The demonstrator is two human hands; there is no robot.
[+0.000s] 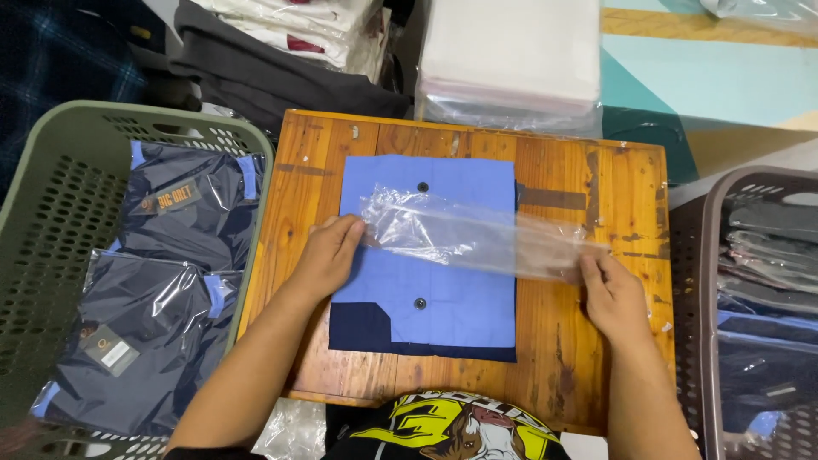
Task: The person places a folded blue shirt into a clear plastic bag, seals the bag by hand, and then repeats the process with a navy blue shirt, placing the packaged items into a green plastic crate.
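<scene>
A folded light-blue garment (443,281) with dark navy edges and black buttons lies on a small wooden table (596,341). Across it stretches a clear plastic bag (469,234). My left hand (328,255) pinches the bag's left end while resting on the garment's left side. My right hand (609,294) grips the bag's right end over the bare wood, just right of the garment.
A green perforated basket (51,213) at left holds bagged navy garments (145,341). A brown basket (703,281) at right holds more bagged garments. A stack of clear bags (511,60) and folded clothes (290,34) lie beyond the table.
</scene>
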